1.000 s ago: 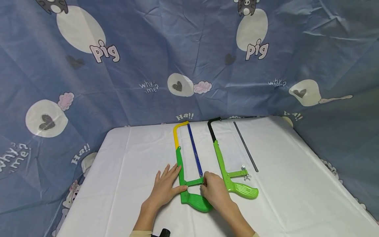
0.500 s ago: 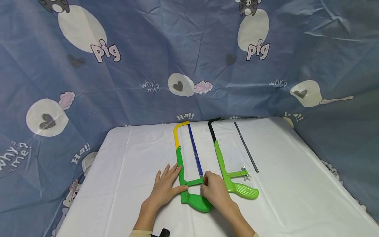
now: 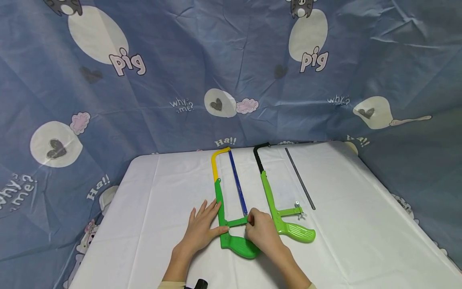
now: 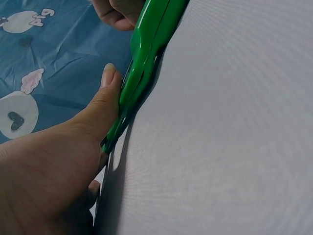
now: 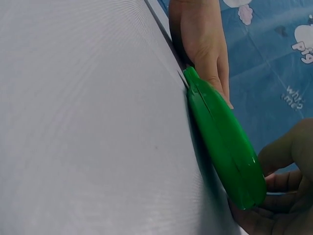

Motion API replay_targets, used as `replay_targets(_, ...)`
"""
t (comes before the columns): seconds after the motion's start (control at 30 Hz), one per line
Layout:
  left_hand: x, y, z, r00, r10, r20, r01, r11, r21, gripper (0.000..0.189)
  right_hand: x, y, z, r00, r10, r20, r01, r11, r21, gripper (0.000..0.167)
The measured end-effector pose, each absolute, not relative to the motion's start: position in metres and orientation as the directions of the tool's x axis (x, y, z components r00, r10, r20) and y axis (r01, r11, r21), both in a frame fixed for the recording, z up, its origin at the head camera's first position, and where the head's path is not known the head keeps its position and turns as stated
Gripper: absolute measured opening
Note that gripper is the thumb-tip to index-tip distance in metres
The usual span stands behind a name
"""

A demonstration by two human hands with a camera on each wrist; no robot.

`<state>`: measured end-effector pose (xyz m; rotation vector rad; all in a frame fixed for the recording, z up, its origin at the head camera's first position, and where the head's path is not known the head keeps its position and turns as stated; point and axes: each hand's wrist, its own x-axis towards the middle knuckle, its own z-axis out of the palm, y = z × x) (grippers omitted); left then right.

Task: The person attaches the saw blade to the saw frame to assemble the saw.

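A hacksaw with a green frame (image 3: pixel 221 204), yellow front end and blue blade (image 3: pixel 238 182) lies flat on the white-covered table. My left hand (image 3: pixel 203 229) rests on it with fingers spread, the thumb lying across the frame near the handle. In the left wrist view that thumb (image 4: pixel 108 85) touches the green handle (image 4: pixel 156 29). My right hand (image 3: pixel 262 230) has curled fingers pinching at the outer end of the saw's lower arm, by the blade's near end. The wing nut there is hidden by the fingers. The green handle (image 5: pixel 225 142) fills the middle of the right wrist view.
To the right lies a second hacksaw (image 3: pixel 268 192), lime green and black, without a blade; a wing nut (image 3: pixel 301 216) shows on its lower arm. A loose grey blade (image 3: pixel 300 178) is beside it. Behind the table (image 3: pixel 361 224) hangs a blue patterned cloth (image 3: pixel 162 60).
My right hand's fingers shift very slightly at the end of the lower arm. The left hand and both hacksaws stay where they were.
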<state>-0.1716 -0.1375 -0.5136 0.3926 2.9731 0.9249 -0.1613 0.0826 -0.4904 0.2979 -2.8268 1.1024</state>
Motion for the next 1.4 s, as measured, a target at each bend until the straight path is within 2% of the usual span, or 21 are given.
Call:
replay_targets(0.77,-0.1717,-0.1369,-0.5120,-0.968,0.239,0.079,0.241,0.792,0.560,0.087,-0.1638,0.0856,-0.4924,-0.991,-0.106,0.087,-0.135,0.657,-0.742,0.013)
replay_targets(1.4,-0.1724,-0.1386,-0.5150,-0.966,0.244,0.080,0.246,0.788,0.564,0.088,-0.1635,0.0854,-0.4918,-0.988,-0.085,0.127,-0.150,0.696,-0.703,0.020)
